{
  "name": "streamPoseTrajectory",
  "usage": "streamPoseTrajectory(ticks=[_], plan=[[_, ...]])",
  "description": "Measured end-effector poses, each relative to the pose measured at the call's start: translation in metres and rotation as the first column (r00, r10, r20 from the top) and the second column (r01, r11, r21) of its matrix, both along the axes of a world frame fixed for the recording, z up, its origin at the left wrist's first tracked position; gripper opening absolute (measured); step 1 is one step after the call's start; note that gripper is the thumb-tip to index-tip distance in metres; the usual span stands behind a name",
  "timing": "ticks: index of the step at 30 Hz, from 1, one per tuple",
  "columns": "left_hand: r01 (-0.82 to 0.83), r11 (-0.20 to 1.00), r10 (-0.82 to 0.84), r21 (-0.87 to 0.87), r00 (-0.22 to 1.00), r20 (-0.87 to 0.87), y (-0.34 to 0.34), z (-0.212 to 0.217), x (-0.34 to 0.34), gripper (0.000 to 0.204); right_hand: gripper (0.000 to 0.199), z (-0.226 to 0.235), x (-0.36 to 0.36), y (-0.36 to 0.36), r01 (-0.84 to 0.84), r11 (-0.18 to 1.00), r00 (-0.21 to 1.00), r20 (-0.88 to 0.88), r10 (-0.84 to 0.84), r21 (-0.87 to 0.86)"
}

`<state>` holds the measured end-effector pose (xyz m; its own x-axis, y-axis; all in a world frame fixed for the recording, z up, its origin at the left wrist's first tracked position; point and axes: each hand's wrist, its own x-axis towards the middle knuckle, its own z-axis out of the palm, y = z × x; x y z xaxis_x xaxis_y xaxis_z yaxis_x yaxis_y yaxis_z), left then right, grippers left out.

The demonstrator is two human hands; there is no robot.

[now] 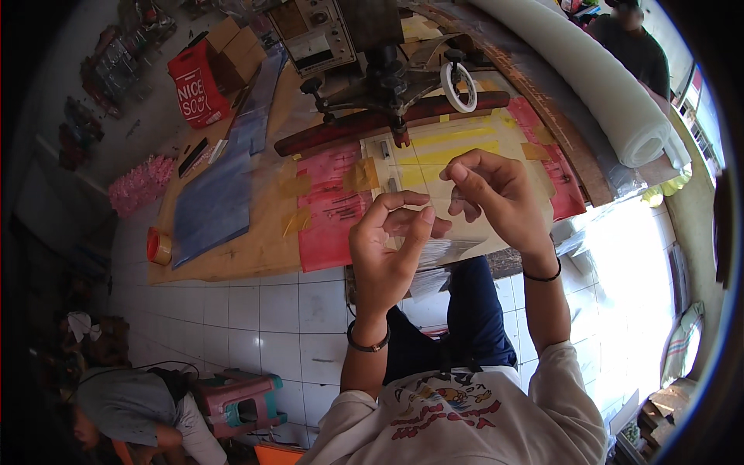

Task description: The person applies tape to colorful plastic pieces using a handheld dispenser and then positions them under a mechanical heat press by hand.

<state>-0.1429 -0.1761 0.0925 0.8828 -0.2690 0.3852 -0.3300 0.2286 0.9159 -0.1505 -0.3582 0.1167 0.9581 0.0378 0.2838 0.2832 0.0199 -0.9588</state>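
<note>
My left hand and my right hand are raised over the near edge of the work table. On both, thumb and index finger come together in a pinch. Something thin and see-through seems to lie between them, too faint to name. Below and beyond the hands is a pale work sheet with yellow strips, flanked by a red sheet at left and another red strip at right. Brown tape holds the left one. Clear plastic pieces lie under my hands.
Beyond my hands stands a press-like machine with a dark red bar, a white handwheel and a dialled control box. Blue plastic sheeting and a tape roll lie left. A foam roll is right. Two other people are nearby.
</note>
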Motion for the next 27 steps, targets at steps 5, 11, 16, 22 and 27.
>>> streamPoseTrajectory(ticks=[5,11,16,22,27], plan=[[-0.177,0.983,0.17,0.044,0.976,0.134,-0.005,0.007,-0.009,0.015,0.035,0.005,-0.004,-0.003,0.006,1.0,0.999,0.049,-0.005,-0.015],[-0.185,0.981,0.177,0.062,0.978,0.114,-0.002,0.013,-0.01,0.011,0.037,-0.005,-0.016,-0.007,0.044,0.999,0.997,0.062,-0.044,0.003],[-0.187,0.981,0.178,0.046,0.973,0.148,0.003,0.012,-0.011,0.017,0.038,0.0,-0.018,-0.003,0.079,0.996,0.995,0.058,-0.077,-0.03],[-0.163,0.986,0.158,0.037,0.982,0.101,0.008,0.021,-0.014,0.039,0.038,0.005,-0.023,-0.004,0.076,0.997,0.995,0.071,-0.075,-0.015],[-0.105,0.993,0.108,-0.046,0.992,0.07,0.014,0.02,-0.014,0.048,0.041,0.006,-0.022,0.001,0.116,0.993,0.989,0.096,-0.115,-0.006]])
